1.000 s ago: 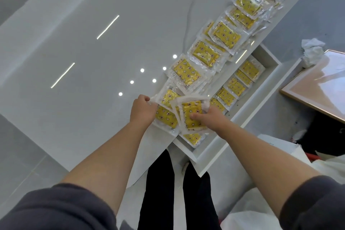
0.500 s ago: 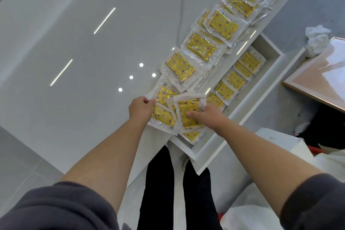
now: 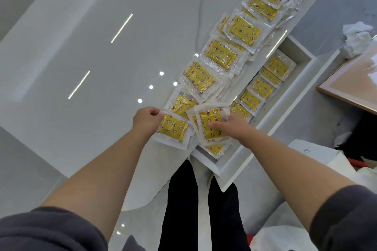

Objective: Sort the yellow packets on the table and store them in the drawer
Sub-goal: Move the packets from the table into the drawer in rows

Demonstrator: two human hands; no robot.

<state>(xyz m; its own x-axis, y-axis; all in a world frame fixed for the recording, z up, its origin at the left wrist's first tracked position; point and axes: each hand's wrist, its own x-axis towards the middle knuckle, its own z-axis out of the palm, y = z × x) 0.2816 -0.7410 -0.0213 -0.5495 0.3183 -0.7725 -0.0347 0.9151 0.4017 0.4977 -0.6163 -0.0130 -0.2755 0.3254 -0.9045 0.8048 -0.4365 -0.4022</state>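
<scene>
Packets [image 3: 221, 55] of yellow, printed with stars and moons inside clear wrappers, lie in an overlapping line along the right edge of the white counter [image 3: 102, 57], from the far end down to where I am working; beside and below that edge the drawer [image 3: 265, 144] stands pulled open, with stored packets [image 3: 261, 87] overlapping along its length and one more showing at its near end under my right wrist.

I see the left hand [image 3: 145, 120] at the near end of the line; its fingers [image 3: 155, 111] are curled and pinch the left corner of the near packet [image 3: 173, 128], which lies flat on the counter and partly over its neighbour.

I see the right hand [image 3: 234, 126] just beside it, gripping the lifted packet [image 3: 210, 124] with the thumb pressed on the yellow face and the other fingers hidden beneath; this packet is tilted and sits over the counter's edge, above the near end of the drawer, overlapping the near packet's right side; a second wrapper edge shows behind it, and I cannot tell whether the hand holds one packet or two.

Off to the right a crumpled tissue [image 3: 357, 38] rests near a wood-edged board [image 3: 350, 87]; black trouser legs [image 3: 181, 199] stand below the counter.
</scene>
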